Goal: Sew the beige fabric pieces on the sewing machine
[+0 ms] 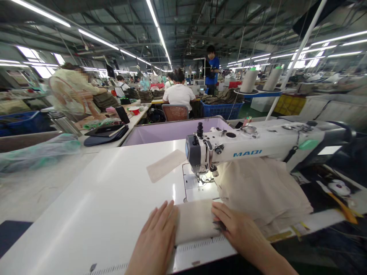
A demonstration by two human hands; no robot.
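A beige fabric piece (pixel 196 221) lies at the front edge of the white sewing table (pixel 94 202), below the sewing machine's needle area. My left hand (pixel 160 233) rests flat on its left side, fingers stretched out. At the fabric's right edge, my right hand (pixel 236 229) has curled fingers around a small dark tool (pixel 219 225), mostly hidden by them. The white sewing machine (pixel 246 147) stands just beyond, its presser foot (pixel 204 177) lit by a lamp. Left of the needle lies a flat beige template-like piece (pixel 165 165). A larger beige cloth (pixel 260 191) is heaped right of the needle.
A lilac-lined bin (pixel 172 131) sits behind the table. On the left are a steel flask (pixel 64 123) and a dark pouch (pixel 106 133). Thread cones (pixel 249 81) stand at the back right, near a blue crate (pixel 220 110). A seated co-worker (pixel 179 93) is ahead.
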